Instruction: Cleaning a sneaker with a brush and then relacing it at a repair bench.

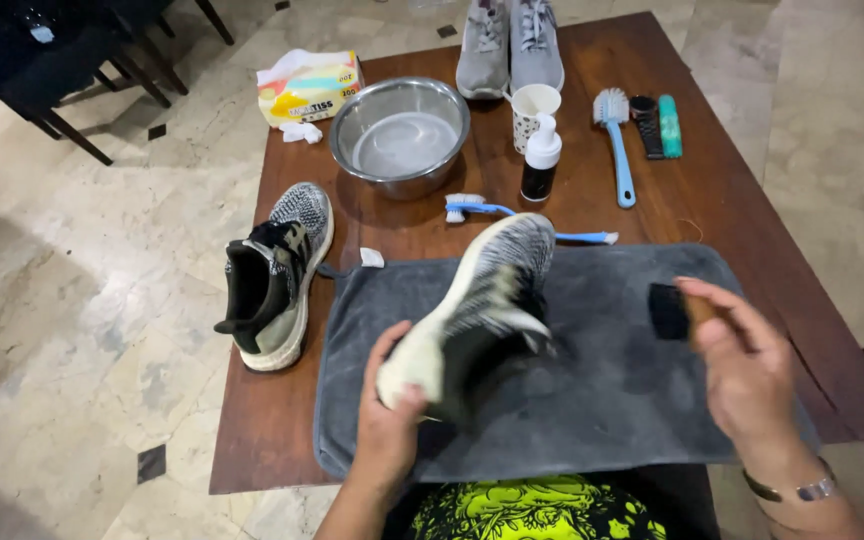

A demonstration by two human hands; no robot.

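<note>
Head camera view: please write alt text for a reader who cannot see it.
The left hand holds a knit sneaker by its heel above a grey towel, while the right hand holds a dark brush. The wooden table also carries its matching sneaker, a steel bowl and brushes.

The held shoe (482,300) was knit in a black-and-white speckle with a white sole; its mate (277,275) showed the same speckle at the toe, a black collar and tongue, and an off-white sole. The towel (592,400) was plain grey on a red-brown wooden table (752,200). The brush (674,310) had black bristles and a tan wooden back. The bowl (399,135) was bare silver steel. The second pair (509,45) was pale grey with white laces. The cup (533,110) was white with dark dots, the bottle (540,160) black with a white pump. The long brush (617,140) was light blue with white bristles. The tissue box (310,92) was yellow, orange and white. The floor (82,300) was cream marble with small black diamonds.
</note>
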